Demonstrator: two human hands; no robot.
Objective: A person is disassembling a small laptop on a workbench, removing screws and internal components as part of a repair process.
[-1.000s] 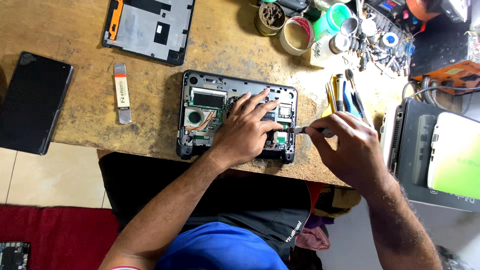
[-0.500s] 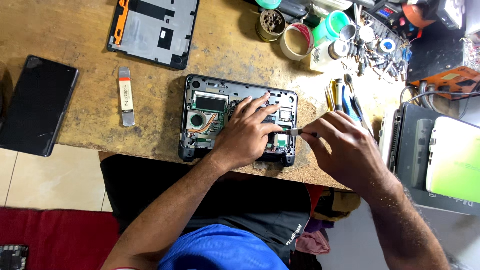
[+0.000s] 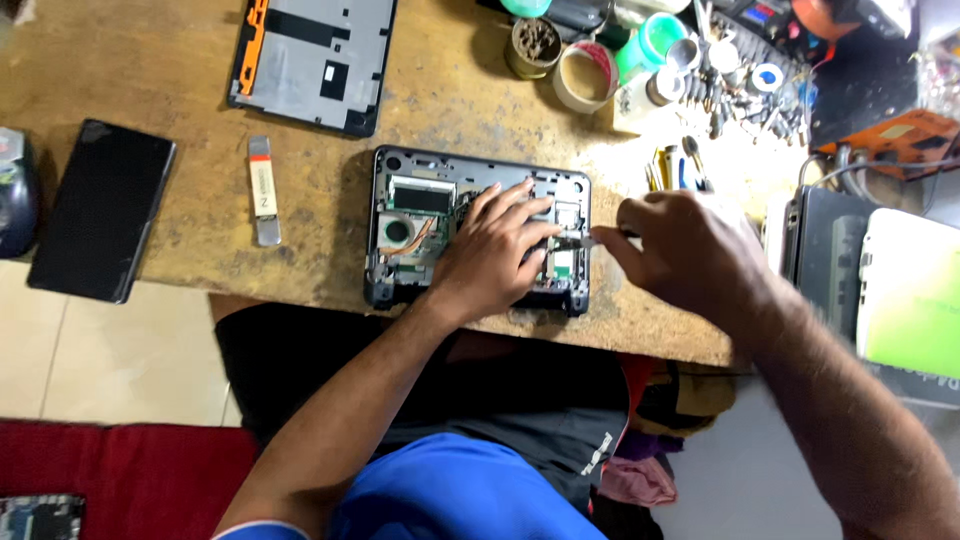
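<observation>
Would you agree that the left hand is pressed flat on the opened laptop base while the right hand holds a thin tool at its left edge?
Not quite: the head view shows the right hand holding the thin tool at the right edge of the opened laptop base, not the left. The left hand does rest flat on it.

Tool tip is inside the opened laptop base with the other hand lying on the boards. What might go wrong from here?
The right hand is motion-blurred, so the thin tool it pinches could slip and scratch the exposed board in the opened laptop base. The left hand lies flat on the internals and may press on components. The base sits close to the table edge and could be nudged off.
</observation>
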